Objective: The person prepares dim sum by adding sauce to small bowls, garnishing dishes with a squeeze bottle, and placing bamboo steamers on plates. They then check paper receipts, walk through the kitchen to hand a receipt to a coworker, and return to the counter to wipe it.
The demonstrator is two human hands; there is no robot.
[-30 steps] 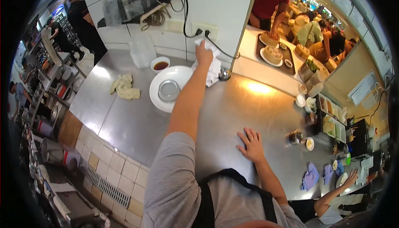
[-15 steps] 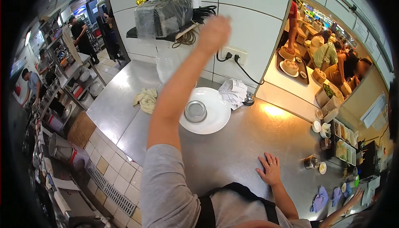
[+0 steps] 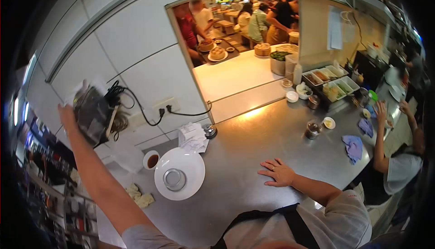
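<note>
My left hand (image 3: 67,116) is raised at the far left, against the outer side of a black machine wrapped in clear plastic (image 3: 93,115) on the wall. Its fingers are small and partly hidden, so I cannot make out their grip. My right hand (image 3: 277,173) lies flat on the steel counter (image 3: 244,147), fingers spread, holding nothing. Between my arms sits a large white plate (image 3: 194,169) with a round metal ring or small dish (image 3: 174,179) on it. A white cup of dark liquid (image 3: 152,160) stands by the plate, near crumpled papers (image 3: 192,136).
A pale cloth (image 3: 141,197) lies beside my left arm. Farther right are a glass jar (image 3: 312,129), a purple cloth (image 3: 352,148) and trays of toppings (image 3: 337,88). Bamboo steamers (image 3: 217,53) stand beyond the serving window. A co-worker (image 3: 401,172) works at the right.
The view has swung right, showing more of the serving window. My left arm has moved from in front of the machine to its far left side. My right hand still rests on the counter.
</note>
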